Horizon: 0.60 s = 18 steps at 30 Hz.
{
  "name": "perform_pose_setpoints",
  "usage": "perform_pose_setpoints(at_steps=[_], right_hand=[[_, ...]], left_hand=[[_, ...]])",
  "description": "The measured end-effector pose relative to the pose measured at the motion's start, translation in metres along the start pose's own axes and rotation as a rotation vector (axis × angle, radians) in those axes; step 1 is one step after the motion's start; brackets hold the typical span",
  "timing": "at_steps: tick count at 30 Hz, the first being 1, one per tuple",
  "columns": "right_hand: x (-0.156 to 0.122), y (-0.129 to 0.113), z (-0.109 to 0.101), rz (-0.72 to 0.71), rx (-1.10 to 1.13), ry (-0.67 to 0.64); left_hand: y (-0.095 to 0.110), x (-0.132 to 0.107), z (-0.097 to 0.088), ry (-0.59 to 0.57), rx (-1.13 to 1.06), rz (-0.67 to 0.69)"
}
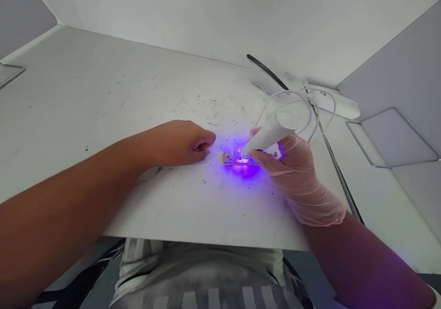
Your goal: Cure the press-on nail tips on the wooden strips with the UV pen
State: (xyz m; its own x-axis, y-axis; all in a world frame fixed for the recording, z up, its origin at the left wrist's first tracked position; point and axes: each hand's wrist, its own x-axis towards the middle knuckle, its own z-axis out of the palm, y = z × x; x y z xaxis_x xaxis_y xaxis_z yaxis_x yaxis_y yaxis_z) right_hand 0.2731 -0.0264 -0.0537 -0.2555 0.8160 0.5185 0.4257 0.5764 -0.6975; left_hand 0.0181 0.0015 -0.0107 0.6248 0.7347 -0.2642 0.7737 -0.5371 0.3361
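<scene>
Clamped a white lamp (270, 133) in the gloved right grip (298, 162), with the thumb and fingers closed about its lower part, and slanted its lower end down over a small, slender piece (226, 159). Saw that piece lying on the bench (193, 203) between the two hands, with its pale end toward the left and much of its length washed out by violet light. Could not make out either a gap or firm contact between lamp and piece.

Curled the bare left grip (189, 144) together into a loose fist, just beside the pale end but apart from it, with nothing visible inside.

Judging by the glow, was in the midst of lighting the piece: had the lamp on and aimed, but had neither switched it off nor taken it away. Could not tell the share of the lighting already done, nor any effect on the piece, through the glare.

Saw loops of white cable (317, 123) behind the lamp, a long white object (336, 103) farther back, and dark specks scattered across the bench.
</scene>
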Motion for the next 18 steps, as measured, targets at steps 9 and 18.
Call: perform_pose_setpoints(at_steps=[9, 18], right_hand=[[0.0009, -0.0024, -0.0003, -0.030, -0.002, 0.006], [0.0007, -0.0033, 0.0005, -0.009, -0.007, 0.014]], left_hand=[[-0.0006, 0.0007, 0.0006, 0.006, 0.011, -0.011], [0.0001, 0.0005, 0.0003, 0.013, -0.019, -0.009]])
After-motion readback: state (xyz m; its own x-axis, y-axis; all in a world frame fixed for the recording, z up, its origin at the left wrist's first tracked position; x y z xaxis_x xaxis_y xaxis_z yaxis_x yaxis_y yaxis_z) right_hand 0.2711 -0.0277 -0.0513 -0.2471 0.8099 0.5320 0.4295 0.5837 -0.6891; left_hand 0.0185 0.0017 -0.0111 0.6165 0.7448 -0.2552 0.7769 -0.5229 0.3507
